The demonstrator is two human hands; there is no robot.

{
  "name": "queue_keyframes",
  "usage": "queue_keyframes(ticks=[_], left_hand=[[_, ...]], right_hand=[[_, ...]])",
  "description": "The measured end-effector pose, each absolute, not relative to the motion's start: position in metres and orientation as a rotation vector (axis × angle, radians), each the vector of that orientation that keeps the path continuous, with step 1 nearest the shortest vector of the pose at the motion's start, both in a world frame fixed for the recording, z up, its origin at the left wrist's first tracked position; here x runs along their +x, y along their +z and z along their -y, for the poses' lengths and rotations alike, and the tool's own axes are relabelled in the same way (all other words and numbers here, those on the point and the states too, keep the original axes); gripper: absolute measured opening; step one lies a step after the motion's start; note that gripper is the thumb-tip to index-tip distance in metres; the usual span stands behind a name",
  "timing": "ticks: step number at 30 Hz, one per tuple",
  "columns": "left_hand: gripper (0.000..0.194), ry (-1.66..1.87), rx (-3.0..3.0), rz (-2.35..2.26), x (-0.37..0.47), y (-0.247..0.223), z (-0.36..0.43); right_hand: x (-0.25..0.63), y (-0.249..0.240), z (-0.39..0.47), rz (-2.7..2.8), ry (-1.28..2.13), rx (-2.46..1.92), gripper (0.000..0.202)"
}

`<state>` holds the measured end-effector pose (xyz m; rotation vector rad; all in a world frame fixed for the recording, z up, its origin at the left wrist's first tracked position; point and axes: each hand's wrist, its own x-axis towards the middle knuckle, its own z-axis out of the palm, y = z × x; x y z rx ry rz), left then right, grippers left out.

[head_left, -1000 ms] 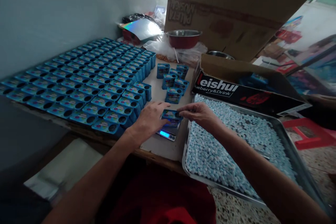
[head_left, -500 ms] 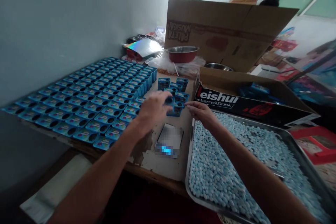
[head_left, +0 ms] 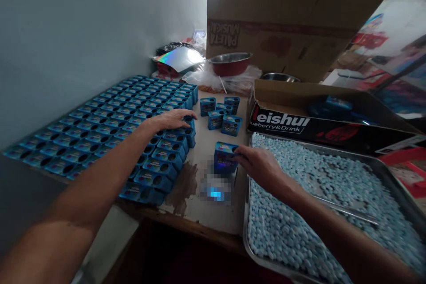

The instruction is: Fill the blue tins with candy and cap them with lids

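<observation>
My right hand (head_left: 261, 164) pinches the right edge of a blue box (head_left: 224, 159) with a dark hole in its top, held upright over the small scale (head_left: 216, 193), whose display glows blue. At the right edge of the rows of blue boxes (head_left: 109, 120), my left hand (head_left: 173, 120) has its fingers closed on a box (head_left: 189, 122) in the row. Several more blue boxes (head_left: 231, 125) stand loosely beyond the scale. On the right lies a metal tray (head_left: 246, 230) full of pale blue pellets (head_left: 282, 226), with a metal tool (head_left: 346, 211) on them.
Behind the tray, an open black carton (head_left: 286, 125) holds blue items. A red metal bowl (head_left: 230, 64) rests on clear plastic near a large upright cardboard sheet (head_left: 293, 31). The wall (head_left: 83, 22) borders the rows on the left.
My left hand has moved left from the loose boxes to the rows. My right hand has come nearer with a blue box, now above the scale. The camera view has shifted slightly.
</observation>
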<state>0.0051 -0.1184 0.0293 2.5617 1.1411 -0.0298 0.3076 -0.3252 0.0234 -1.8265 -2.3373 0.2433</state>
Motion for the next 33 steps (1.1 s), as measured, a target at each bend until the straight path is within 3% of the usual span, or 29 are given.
queue_keyframes(ticks=[5, 10, 13, 19, 23, 28, 33], left_hand=[[0.055, -0.148, 2.533, -1.155, 0.018, 0.018, 0.126], [0.051, -0.213, 2.63, -1.511, 0.045, 0.012, 0.162], [0.037, -0.248, 2.709, -1.546, 0.045, 0.006, 0.173], [0.049, -0.101, 2.745, -1.531, 0.044, 0.005, 0.176], [0.048, 0.134, 2.963, -1.385, 0.057, 0.035, 0.226], [0.036, 0.151, 3.151, -1.123, 0.048, 0.052, 0.301], [0.033, 0.017, 3.02, -1.25, 0.027, 0.031, 0.329]], right_hand=[[0.292, 0.01, 0.358, 2.398, 0.271, -1.827, 0.018], [0.288, -0.005, 0.361, 2.327, 0.33, -1.803, 0.017], [0.302, 0.001, 0.364, 2.134, 0.633, -1.696, 0.018], [0.379, 0.011, 0.366, 1.433, 1.27, -1.65, 0.019], [0.416, 0.003, 0.373, 1.873, 1.057, -1.951, 0.021], [0.408, -0.01, 0.396, 2.65, 0.558, -1.923, 0.029], [0.405, -0.011, 0.404, 2.778, 0.708, -1.856, 0.015]])
